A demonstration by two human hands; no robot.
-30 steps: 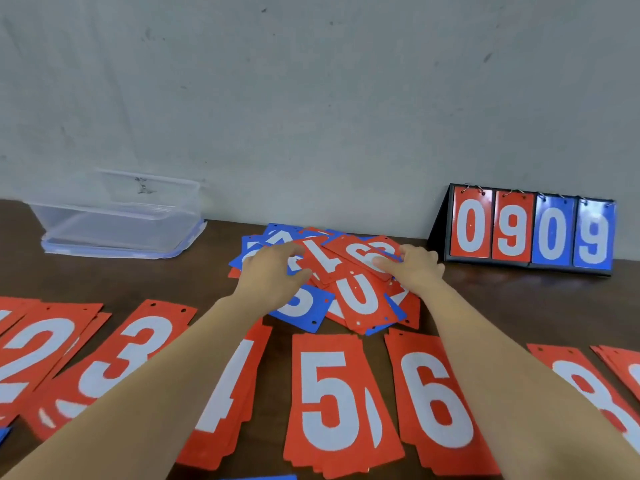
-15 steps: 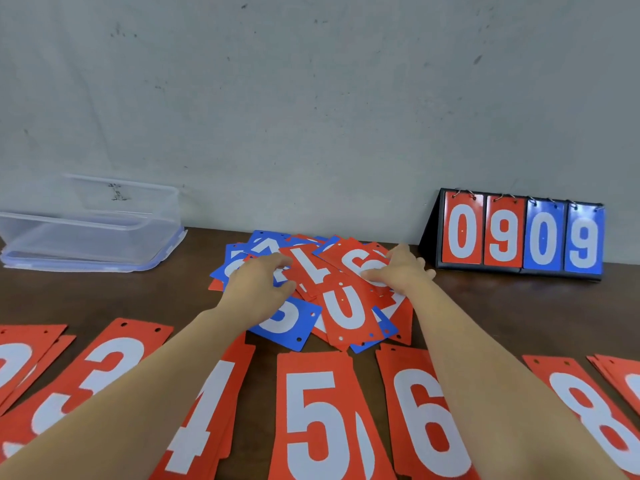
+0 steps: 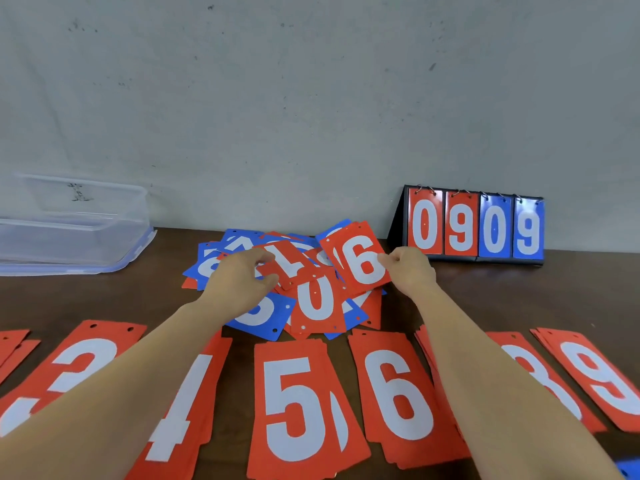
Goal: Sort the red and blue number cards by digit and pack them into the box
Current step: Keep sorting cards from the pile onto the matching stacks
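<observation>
The red 6 card (image 3: pixel 360 261), pinched in my right hand (image 3: pixel 412 273), sits raised straight beyond the 6 stack (image 3: pixel 398 393), while my left hand (image 3: pixel 239 282) pinches the red 1 card (image 3: pixel 292 266).

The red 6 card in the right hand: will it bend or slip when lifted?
Probably stiff: the red 6 card looks flat though the right hand pinches only one edge. Likely light, since a fingertip grip holds it up. Its smooth face may slide over the pile, where the left hand pinches the red 1 card.
</observation>
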